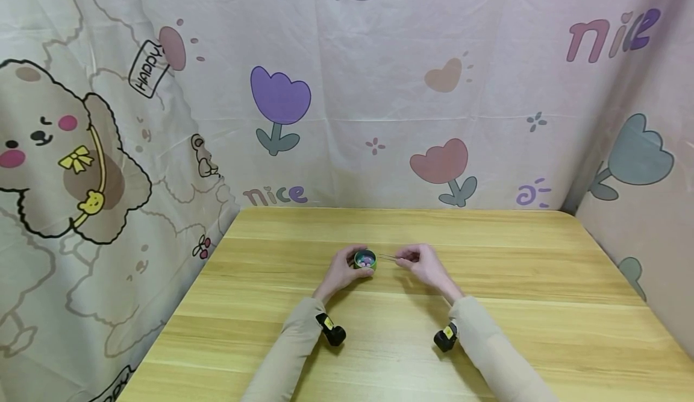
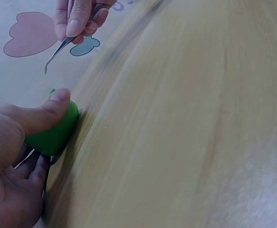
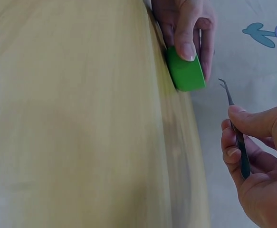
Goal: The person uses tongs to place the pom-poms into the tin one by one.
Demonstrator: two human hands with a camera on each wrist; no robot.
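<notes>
My left hand (image 1: 343,270) grips a small green cup (image 3: 186,73) from its side, thumb and fingers around the wall. The cup stands upright on the table. Inside it lie several small rounded pieces (image 1: 365,263), pale purple and whitish, seen only from the head view. Between thumb and fingers, my right hand (image 1: 426,266) pinches dark metal tweezers (image 3: 229,96) with bent tips. These tips point toward the cup from its right and are a short way apart from it. In the right wrist view the two points look slightly spread, with nothing between them.
Both hands are over the light wood table (image 1: 488,342), toward its far side. A printed cloth (image 1: 352,167) hangs behind the back edge and along both sides. Black wrist cameras (image 1: 332,331) are strapped to the beige sleeves (image 1: 287,345).
</notes>
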